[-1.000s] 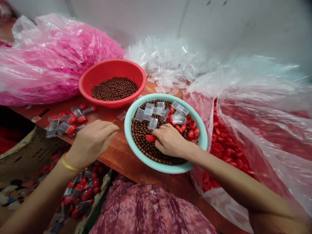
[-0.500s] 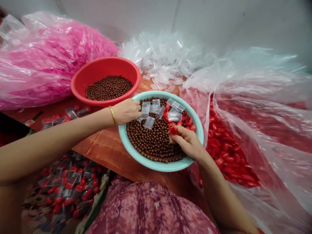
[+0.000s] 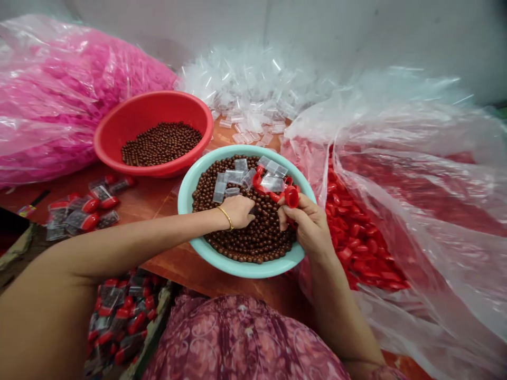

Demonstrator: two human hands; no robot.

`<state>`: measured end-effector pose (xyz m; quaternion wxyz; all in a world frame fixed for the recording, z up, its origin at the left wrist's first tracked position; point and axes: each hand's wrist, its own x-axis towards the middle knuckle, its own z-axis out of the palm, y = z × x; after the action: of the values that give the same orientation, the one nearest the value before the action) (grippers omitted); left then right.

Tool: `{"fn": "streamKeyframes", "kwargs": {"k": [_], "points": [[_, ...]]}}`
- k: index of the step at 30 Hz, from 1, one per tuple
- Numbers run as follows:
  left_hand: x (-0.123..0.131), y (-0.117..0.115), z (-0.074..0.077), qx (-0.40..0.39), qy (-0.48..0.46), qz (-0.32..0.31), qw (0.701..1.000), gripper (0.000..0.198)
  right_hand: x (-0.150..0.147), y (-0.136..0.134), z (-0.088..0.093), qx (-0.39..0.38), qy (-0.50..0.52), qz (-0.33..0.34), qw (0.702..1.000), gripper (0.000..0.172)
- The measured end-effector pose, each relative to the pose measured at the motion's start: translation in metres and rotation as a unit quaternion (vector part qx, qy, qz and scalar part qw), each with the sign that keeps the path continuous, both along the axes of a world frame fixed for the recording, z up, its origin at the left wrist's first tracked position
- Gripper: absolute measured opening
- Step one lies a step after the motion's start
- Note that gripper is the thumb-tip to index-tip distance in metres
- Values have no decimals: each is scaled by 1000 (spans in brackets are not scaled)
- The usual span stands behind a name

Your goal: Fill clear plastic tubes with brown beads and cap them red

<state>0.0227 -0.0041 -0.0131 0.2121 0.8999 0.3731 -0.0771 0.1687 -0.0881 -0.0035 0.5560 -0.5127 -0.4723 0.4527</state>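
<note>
My left hand point(image 3: 238, 212), with a gold bangle at the wrist, is closed and pressed among the brown balls point(image 3: 253, 248) in the light blue basin point(image 3: 247, 270). A dark bit shows at its fingertips, but what it grips is hidden. Between the thumb and fingers of my right hand point(image 3: 309, 221) is a red cap point(image 3: 292, 197), its hollow side showing, above the basin's right part. Clear plastic containers point(image 3: 273, 183) and more red caps point(image 3: 259, 179) lie on the balls just beyond both hands.
A red basin point(image 3: 198, 113) of brown balls stands back left, beside a bag of pink pieces point(image 3: 87, 74). Clear containers point(image 3: 253, 89) are heaped behind. Red caps point(image 3: 352, 232) fill a plastic bag at right. Filled, capped containers point(image 3: 85, 208) lie at left, with more point(image 3: 122, 316) below.
My left hand has moved from the basin's left rim rightward into the balls. My right hand keeps its red cap, now turned more upward. The view has shifted slightly.
</note>
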Motion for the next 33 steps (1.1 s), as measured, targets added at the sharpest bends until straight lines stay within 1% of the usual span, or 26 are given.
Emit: {"fn": "streamKeyframes", "kwargs": {"k": [2,3,4,6,8,10,12,15,18,21,24,26,28,29,30,31,32,33], "points": [[-2,4,0,-82,-81,42,992,19,0,1,0,-1,6,-19,1000,7],[-5,6,1,-135,-129,56,981,16,1,1,-1,-1,11,-29,1000,8],[-8,6,2,-191,-181,67,962,14,1,2,-1,-1,15,-36,999,9],[-16,5,7,-288,-277,84,913,16,2,2,-2,-2,21,-44,999,10],[-22,1,13,-352,-342,92,866,20,3,3,-3,-2,27,-45,999,14],[-24,-4,17,-383,-373,101,839,19,4,3,-3,3,31,-40,999,20],[-23,-9,21,-401,-390,102,823,18,4,3,-4,12,29,-39,999,24],[-20,-14,22,-422,-414,91,801,18,3,3,-6,28,7,-53,998,28],[-20,-14,20,-441,-421,82,789,17,3,3,-9,28,-2,-67,997,27],[-25,-11,15,-458,-400,75,790,17,3,4,-10,20,21,-81,996,28],[-30,-8,10,-478,-373,57,793,18,4,6,-9,9,47,-81,996,28],[-33,-5,9,-492,-350,38,796,20,4,7,-9,4,52,-80,995,27],[-34,-2,11,-496,-317,18,808,22,4,7,-10,-1,49,-83,995,27],[-35,1,12,-489,-291,10,822,22,4,7,-10,-3,47,-85,995,27],[-36,3,14,-472,-254,1,844,23,4,6,-10,-6,45,-86,995,27],[-36,5,16,-441,-206,-7,874,22,4,6,-10,-8,44,-86,995,27],[-36,6,19,-391,-146,-19,909,21,4,6,-10,-8,43,-84,995,28],[-36,7,20,-321,-83,-33,943,20,4,6,-10,-7,42,-82,996,28]]}}
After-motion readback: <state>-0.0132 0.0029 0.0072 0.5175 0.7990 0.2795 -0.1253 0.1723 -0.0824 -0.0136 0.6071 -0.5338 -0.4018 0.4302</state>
